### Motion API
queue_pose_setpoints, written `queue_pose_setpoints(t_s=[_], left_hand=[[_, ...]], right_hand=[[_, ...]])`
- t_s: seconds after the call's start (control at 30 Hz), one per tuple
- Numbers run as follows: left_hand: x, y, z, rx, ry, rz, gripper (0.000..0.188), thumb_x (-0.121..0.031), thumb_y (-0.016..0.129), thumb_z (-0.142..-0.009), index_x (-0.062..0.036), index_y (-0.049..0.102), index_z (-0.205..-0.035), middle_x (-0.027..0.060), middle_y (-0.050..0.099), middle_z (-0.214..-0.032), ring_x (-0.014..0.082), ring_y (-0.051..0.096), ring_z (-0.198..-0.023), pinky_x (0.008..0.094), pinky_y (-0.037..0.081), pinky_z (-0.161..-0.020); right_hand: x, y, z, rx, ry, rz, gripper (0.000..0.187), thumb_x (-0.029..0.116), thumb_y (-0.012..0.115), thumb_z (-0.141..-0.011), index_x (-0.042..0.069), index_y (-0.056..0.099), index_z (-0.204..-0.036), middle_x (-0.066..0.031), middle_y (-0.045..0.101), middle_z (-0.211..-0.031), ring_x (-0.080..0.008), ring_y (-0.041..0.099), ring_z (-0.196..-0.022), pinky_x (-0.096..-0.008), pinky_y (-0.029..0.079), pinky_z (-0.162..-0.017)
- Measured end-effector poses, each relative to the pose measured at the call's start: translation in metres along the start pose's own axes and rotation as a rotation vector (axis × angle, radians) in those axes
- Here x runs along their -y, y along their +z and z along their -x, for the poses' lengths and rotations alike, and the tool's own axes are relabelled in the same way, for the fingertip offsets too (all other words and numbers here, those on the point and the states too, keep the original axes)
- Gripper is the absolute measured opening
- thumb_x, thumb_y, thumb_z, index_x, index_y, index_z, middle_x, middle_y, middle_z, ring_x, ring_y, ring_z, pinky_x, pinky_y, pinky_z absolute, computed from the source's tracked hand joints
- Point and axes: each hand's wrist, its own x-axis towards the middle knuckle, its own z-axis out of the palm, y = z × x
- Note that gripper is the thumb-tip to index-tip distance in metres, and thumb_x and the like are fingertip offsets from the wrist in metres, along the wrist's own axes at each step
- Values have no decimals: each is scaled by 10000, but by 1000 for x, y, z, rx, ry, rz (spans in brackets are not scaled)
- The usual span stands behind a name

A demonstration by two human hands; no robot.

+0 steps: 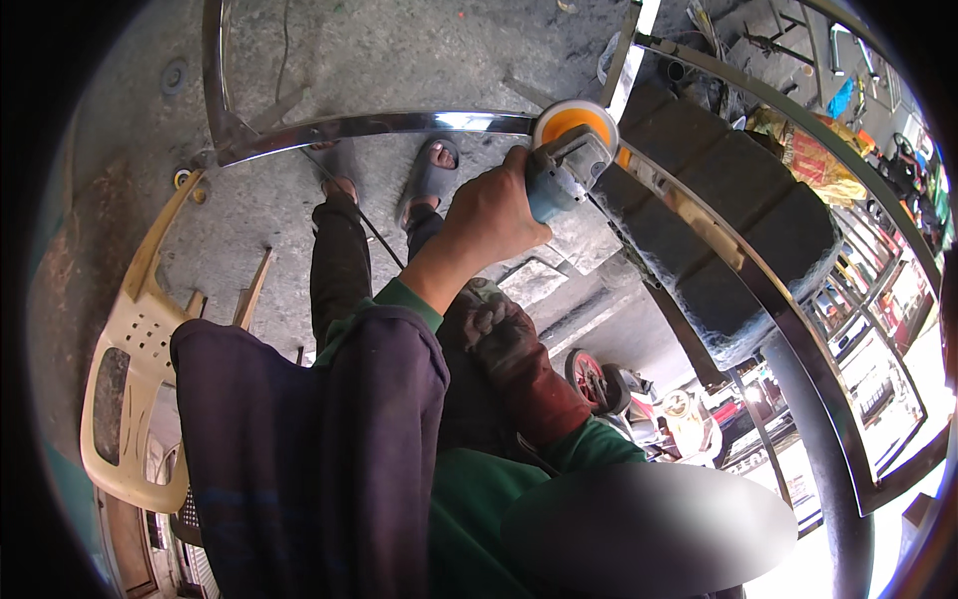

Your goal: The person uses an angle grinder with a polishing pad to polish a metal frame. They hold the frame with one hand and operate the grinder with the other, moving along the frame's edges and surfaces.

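Note:
My bare left hand [489, 220] wraps round the teal body of an angle grinder [559, 185]. The grinder has a grey metal head and a round orange disc [564, 122] with a pale rim. That disc sits at the corner of a shiny metal tube frame [399, 125], against or just over it; which, I cannot tell. Lower down, near my leg, is my right hand [487, 314], in a dirty grey and red glove. Its fingers look curled, and what they may hold is hidden. A dark cloth [309, 439] hangs over my left arm.
A cream plastic chair [130, 369] stands at the left. Dark ridged blocks [699, 200] lie under the frame's right side. A thin black cable [379, 240] runs near my sandals [434, 170]. A wheel with a red hub [587, 379] and a patterned sack [813, 160] are to the right.

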Motion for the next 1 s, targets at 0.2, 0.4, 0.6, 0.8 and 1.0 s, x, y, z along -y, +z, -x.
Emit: queue_pose_setpoints(t_s=[0.2, 0.4, 0.6, 0.8, 1.0], left_hand=[[-1, 2, -1, -7, -19, -47, 629, -180, 822, -696, -19, 505, -1214, 275, 730, -988, 464, 729, -962, 519, 584, -834], [2, 7, 3, -25, -6, -78, 609, -168, 830, -700, -23, 501, -1191, 271, 729, -1001, 463, 730, -956, 522, 588, -823], [3, 10, 3, -39, -7, -110, 595, -160, 816, -714, -29, 496, -1198, 266, 731, -1017, 466, 728, -957, 531, 586, -822], [0, 13, 3, -69, 13, -139, 647, -155, 830, -712, -8, 488, -1241, 256, 722, -1056, 442, 734, -972, 505, 601, -838], [0, 5, -6, -30, 9, 3, 650, -181, 820, -706, -42, 493, -1250, 250, 736, -1019, 465, 724, -994, 520, 583, -853]], right_hand=[[-1, 1, -2, -32, 12, -6, 222, 162, 556, -1029, 104, 594, -818, -85, 573, -775, -249, 569, -734, -468, 569, -858], [0, 6, 3, -5, 6, 29, 229, 169, 556, -1034, 104, 591, -817, -84, 573, -776, -243, 573, -743, -461, 569, -875], [3, 2, -1, 57, 44, 3, 220, 162, 566, -1020, 99, 591, -811, -94, 568, -768, -257, 581, -753, -468, 565, -880], [0, -3, -1, 109, 23, -5, 176, 151, 606, -999, 100, 587, -831, -90, 572, -788, -268, 596, -772, -452, 560, -809], [1, 3, 1, -71, 31, -11, 188, 148, 614, -968, 94, 595, -789, -89, 573, -741, -246, 568, -707, -467, 563, -862]])
